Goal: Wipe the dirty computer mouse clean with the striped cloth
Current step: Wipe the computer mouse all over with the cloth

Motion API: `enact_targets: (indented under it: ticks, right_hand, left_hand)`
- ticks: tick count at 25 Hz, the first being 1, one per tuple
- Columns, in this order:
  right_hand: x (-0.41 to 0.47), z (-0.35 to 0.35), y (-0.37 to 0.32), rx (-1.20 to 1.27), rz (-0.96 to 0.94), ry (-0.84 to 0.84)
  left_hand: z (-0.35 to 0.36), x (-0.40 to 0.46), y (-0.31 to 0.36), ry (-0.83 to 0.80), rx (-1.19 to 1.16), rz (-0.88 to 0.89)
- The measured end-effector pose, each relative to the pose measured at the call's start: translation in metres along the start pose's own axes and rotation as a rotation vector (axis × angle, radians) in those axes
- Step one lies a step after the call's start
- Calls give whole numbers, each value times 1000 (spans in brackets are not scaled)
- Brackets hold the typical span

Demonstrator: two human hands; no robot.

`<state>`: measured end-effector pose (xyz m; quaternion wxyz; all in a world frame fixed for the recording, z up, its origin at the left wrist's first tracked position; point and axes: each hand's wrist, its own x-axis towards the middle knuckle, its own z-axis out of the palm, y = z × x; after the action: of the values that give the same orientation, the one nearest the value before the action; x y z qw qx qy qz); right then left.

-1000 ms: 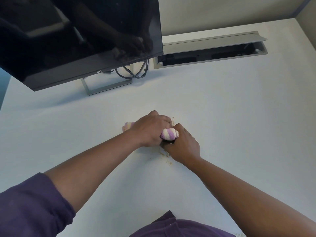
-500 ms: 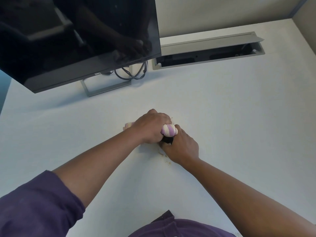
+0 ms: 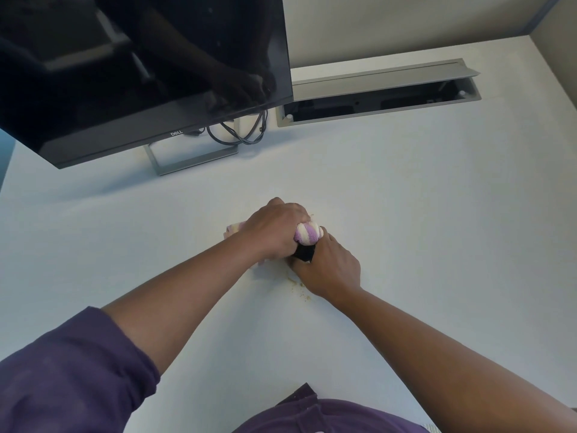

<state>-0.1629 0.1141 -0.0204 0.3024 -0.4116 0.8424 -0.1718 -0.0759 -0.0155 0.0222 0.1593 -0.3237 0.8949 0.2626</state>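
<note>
Mouse: black plastic computer mouse point(image 3: 304, 252), mostly hidden, we only see a dark wedge of it between our two hands, mid-desk.
Cloth: soft, fluffy purple-and-white striped cloth point(image 3: 307, 234), bunched into a rounded wad sitting right on top of the mouse; a bit pokes out behind the left hand too.
Left hand: left hand point(image 3: 273, 231) has its fingers curled tight round the cloth, pressing it down.
Right hand: right hand point(image 3: 327, 270) is wrapped round the mouse, pinning it in place.
Progress: looks like we're mid-wipe; can't tell how clean the mouse is since it's covered.
Leftovers: gritty yellowish crumbs point(image 3: 301, 287) on the smooth white desk point(image 3: 421, 214) beside the right hand, so probably more to do.
</note>
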Motion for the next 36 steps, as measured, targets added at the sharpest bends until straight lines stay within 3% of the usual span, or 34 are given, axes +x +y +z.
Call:
enact_targets:
  ticks: [5, 10, 15, 20, 24, 28, 32, 36]
  right_hand:
    - [0, 2, 0, 3, -5, -2]
    - [0, -1, -1, 5, -3, 1]
    - [-1, 1, 0, 12, -10, -5]
    - [-1, 0, -2, -5, -1, -8]
    - [0, 1, -1, 7, -5, -4]
    - [-1, -1, -2, 15, 6, -5]
    - [0, -1, -1, 3, 15, -9]
    - [-1, -1, -2, 9, 3, -8]
  left_hand:
    - [10, -12, -6, 3, -52, 91]
    - [1, -1, 2, 25, -24, -13]
    - [9, -13, -7, 1, -50, 108]
    - [0, 0, 3, 59, -74, -50]
    - [10, -12, -6, 6, -34, 71]
    - [4, -3, -4, 63, -80, -13]
    - [14, -11, -12, 37, -83, 112]
    - [9, -5, -9, 104, -136, 21]
